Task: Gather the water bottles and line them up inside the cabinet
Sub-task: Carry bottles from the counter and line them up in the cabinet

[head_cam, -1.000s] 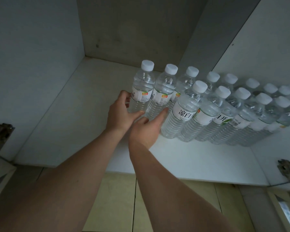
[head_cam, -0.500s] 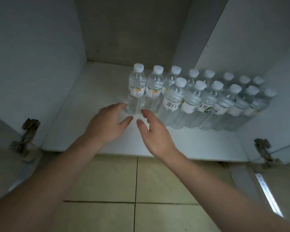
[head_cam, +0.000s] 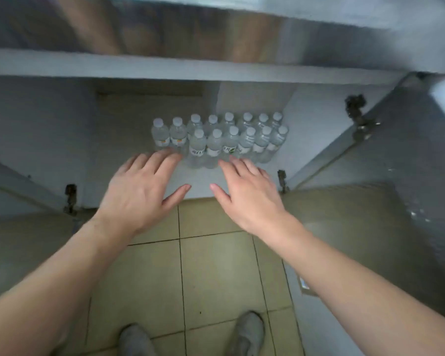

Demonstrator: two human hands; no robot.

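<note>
Right now both of my hands hang empty in front of the cabinet [head_cam: 62,129]: my left hand [head_cam: 139,194] has its fingers spread and relaxed, my right hand [head_cam: 247,194] the same, and neither touches anything. The water bottles [head_cam: 216,140] stand upright on the cabinet floor, packed in two rows toward the right side and back of the cabinet, white caps up, the rear row reaching further left than the front one. To the left of them the cabinet floor is bare. I judge the lining-up mostly done, so the step in hand is a check and a tidy. To do it well, I would look along each row for a bottle standing out of line, then nudge it low on the body with flat fingers, not at the cap, since these light, tall bottles could tip and knock their neighbours down. Any further bottles should fill the short front row's left end.
</note>
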